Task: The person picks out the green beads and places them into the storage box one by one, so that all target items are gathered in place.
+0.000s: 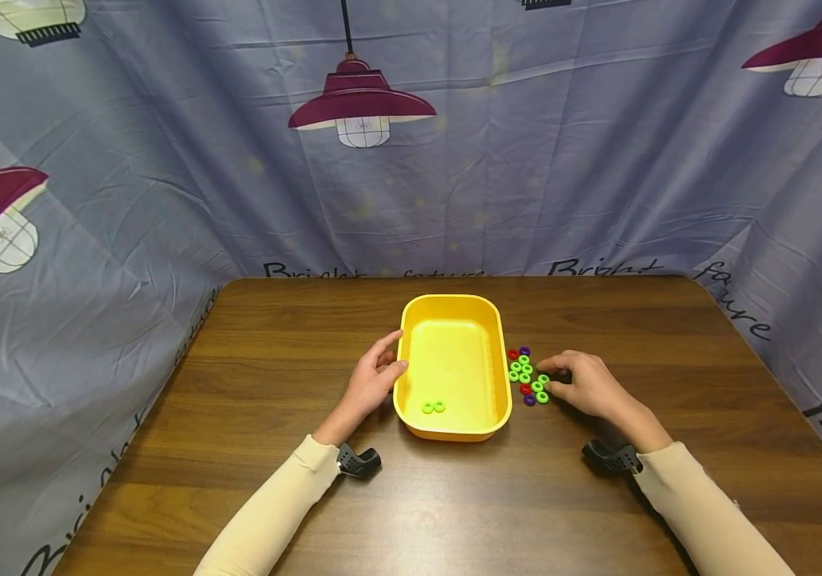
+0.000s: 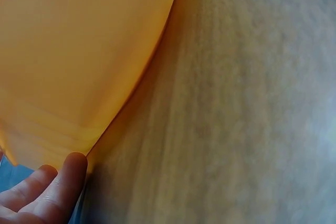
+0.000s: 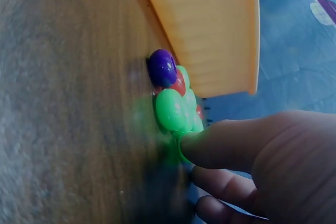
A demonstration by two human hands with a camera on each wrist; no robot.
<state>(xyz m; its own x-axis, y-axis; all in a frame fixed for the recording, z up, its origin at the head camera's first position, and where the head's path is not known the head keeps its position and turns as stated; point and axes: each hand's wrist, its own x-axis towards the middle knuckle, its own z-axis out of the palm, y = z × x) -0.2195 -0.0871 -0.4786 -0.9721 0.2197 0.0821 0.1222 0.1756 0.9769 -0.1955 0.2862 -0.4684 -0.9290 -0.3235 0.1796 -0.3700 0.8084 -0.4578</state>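
Cream sleeves lead to both hands on the table [image 1: 252,496]. Left hand [image 1: 370,384] rests relaxed against the yellow tray [image 1: 411,320] wall. Right hand [image 1: 587,386] pinches a green ring [image 1: 543,397] from the pile [image 1: 526,373] beside the tray. Progress: two rings [image 1: 433,407] lie inside; most remain outside.

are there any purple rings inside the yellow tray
No, the yellow tray holds only two green rings.

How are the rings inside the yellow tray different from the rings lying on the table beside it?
The rings in the tray are two, both green; the rings on the table are many, mixing green, red and purple. The tray pair lies untouched, while the right hand touches the table cluster. All look alike in shape.
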